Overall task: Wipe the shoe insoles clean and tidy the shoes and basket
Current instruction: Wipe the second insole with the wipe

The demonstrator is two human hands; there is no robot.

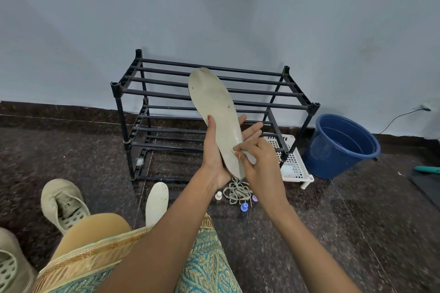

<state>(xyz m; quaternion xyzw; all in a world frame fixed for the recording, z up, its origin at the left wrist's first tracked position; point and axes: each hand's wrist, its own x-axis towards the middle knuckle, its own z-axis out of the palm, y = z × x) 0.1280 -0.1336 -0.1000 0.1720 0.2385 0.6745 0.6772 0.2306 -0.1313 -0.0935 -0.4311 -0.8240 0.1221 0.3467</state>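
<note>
The person's left hand (213, 150) holds a long insole (214, 104) upright in front of the black shoe rack (115, 89). The heel end sits in the palm, the thumb presses across the front face, and the fingers lie straight behind it, so the insole is pinched between thumb and palm. The insole is off-white to beige and dull, with greyish smudges over its broad forepart and a few small dark specks. A thin dark rim shows along its left edge, and its toe tip, pointing up over the rack's top bars, looks slightly creased. The right hand (260, 159) is curled, thumb and fingertips pinching a small pale scrap (248, 157) against the insole's heel end; whether it is cloth or tissue cannot be told. A second, cleaner-looking white insole (157, 200) lies flat on the dark speckled floor (357, 221) near the person's knee. A grubby pale shoe (63, 202) stands to its left, and part of another shoe (12, 264) shows at the lower left corner. A loose heap of laces (238, 191) lies below the hands, with small white, blue and purple caps around it. A white lattice basket (294, 162) sits on the floor at the rack's right foot, just beside a blue bucket (333, 162).
</note>
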